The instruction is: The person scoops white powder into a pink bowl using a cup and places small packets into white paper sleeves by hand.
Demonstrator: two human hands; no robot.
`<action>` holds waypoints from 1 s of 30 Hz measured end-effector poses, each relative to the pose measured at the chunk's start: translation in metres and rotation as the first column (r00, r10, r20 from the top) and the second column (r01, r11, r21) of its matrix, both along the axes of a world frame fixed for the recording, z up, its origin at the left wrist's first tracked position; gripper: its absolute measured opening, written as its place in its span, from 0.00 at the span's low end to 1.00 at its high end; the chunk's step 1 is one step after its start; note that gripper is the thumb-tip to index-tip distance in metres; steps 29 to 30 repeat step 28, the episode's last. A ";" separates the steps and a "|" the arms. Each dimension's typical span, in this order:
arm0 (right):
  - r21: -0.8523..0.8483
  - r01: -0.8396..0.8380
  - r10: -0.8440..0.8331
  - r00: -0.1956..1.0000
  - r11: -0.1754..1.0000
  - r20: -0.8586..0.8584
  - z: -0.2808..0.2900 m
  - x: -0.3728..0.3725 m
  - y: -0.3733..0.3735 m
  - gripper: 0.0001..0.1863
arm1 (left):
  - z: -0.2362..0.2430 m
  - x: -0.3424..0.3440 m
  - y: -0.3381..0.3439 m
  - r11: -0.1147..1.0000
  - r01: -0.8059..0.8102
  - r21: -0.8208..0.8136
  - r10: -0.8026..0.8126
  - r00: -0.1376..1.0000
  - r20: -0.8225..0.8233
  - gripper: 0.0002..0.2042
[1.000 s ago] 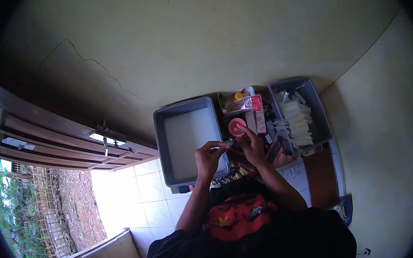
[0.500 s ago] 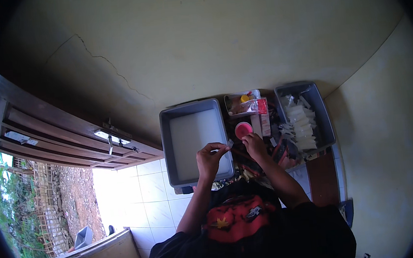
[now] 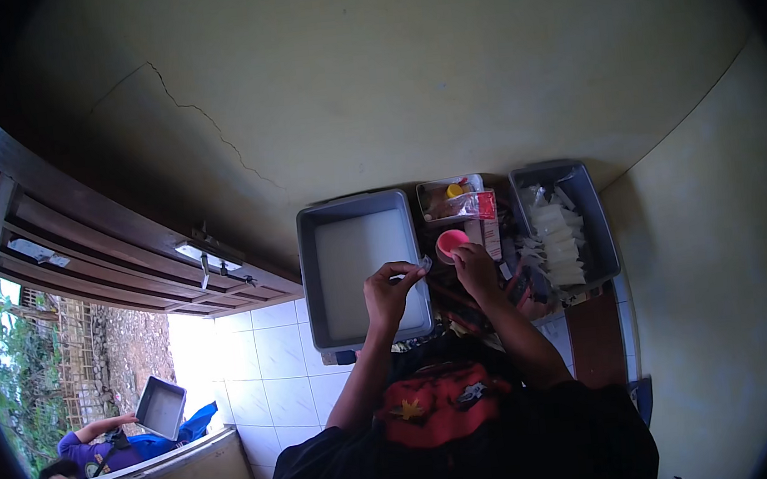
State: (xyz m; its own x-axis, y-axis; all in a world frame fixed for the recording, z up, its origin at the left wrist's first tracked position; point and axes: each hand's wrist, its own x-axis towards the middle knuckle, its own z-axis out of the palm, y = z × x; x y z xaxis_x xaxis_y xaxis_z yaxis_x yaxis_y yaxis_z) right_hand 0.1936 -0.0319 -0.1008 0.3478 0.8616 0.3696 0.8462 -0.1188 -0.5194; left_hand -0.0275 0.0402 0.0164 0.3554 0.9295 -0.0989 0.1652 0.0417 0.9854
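Observation:
Pinched between the fingers of my left hand (image 3: 386, 296) is a small clear plastic bag (image 3: 425, 264), held just past the right rim of a grey tub (image 3: 311, 273) with white contents. My right hand (image 3: 476, 272) is closed, its fingertips over the near rim of a pink cup (image 3: 448, 239). The cup tilts slightly, and its lower side is partly hidden by my fingers. To the right, a second grey tub (image 3: 598, 230) holds several filled white packets (image 3: 561, 238).
Behind the cup stands a small container (image 3: 424, 201) with a yellow-capped item and red-and-white packaging. A dark patterned cloth lies beneath the things. The wall rises beyond. At left, a wooden door (image 3: 129, 248) stands open, and outside a person (image 3: 115, 453) carries a grey tub (image 3: 162, 407).
The pink cup has tipped a little, with my right hand still at its rim. My left hand stays nearly in place. Outside the doorway, the person with the grey tub has come into view.

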 end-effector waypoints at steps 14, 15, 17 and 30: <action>0.603 -0.067 0.037 0.997 0.795 0.063 0.215 -0.042 -0.017 0.11 | 0.021 0.001 0.003 0.995 -0.085 0.052 0.072 0.975 0.211 0.07; 0.603 -0.098 0.067 0.995 0.792 0.074 0.220 -0.045 -0.019 0.12 | 0.023 0.001 0.002 0.994 -0.088 0.063 0.076 0.982 0.174 0.07; 0.604 -0.127 0.093 0.992 0.787 0.087 0.224 -0.051 -0.020 0.14 | 0.023 0.000 0.002 0.993 -0.087 0.076 0.076 0.987 0.139 0.07; 0.531 -0.190 0.164 0.982 0.826 0.095 0.207 -0.068 -0.022 0.13 | 0.008 -0.011 -0.008 0.991 -0.043 0.123 0.018 0.981 0.196 0.09</action>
